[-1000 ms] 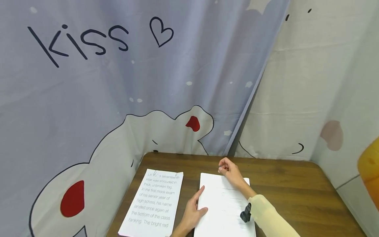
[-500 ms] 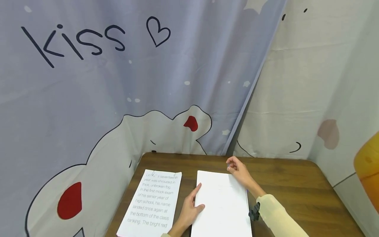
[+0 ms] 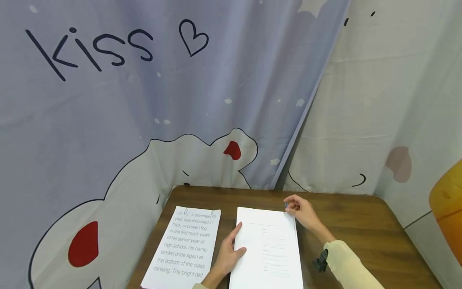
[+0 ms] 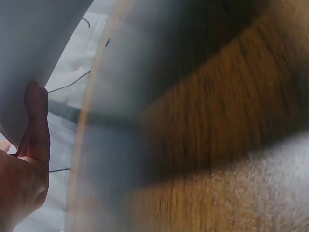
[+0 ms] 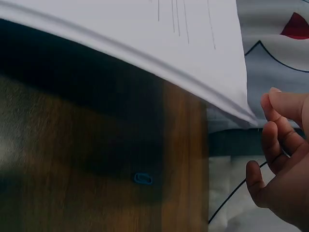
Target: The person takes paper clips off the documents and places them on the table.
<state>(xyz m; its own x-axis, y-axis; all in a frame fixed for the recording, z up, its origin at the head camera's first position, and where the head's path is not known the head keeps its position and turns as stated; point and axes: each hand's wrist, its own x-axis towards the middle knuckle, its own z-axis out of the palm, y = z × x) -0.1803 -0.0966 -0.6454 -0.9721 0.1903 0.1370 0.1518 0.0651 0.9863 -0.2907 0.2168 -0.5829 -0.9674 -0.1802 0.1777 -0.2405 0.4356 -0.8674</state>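
A stack of white paper (image 3: 252, 257) with faint printed lines stands raised and tilted over the desk. My left hand (image 3: 227, 253) grips its left edge, thumb on the front face. From the left wrist view, the left hand's fingers (image 4: 36, 116) lie along the underside of the paper. At the stack's upper right corner is my right hand (image 3: 303, 214), its thumb and index finger pinching a small blue thing (image 3: 286, 204). In the right wrist view the same hand (image 5: 289, 159) has a narrow gap to the paper corner, and the blue thing is hidden.
A printed sheet (image 3: 184, 245) with large text lies left of the stack, two clips at its top. On the wooden desk (image 3: 361, 233), a blue paper clip (image 5: 143, 178) lies near the far edge. A patterned curtain (image 3: 108, 100) hangs behind.
My right hand has moved right, from above the stack's top edge to its upper right corner, with the small blue thing. The stack and my left hand have shifted slightly left.
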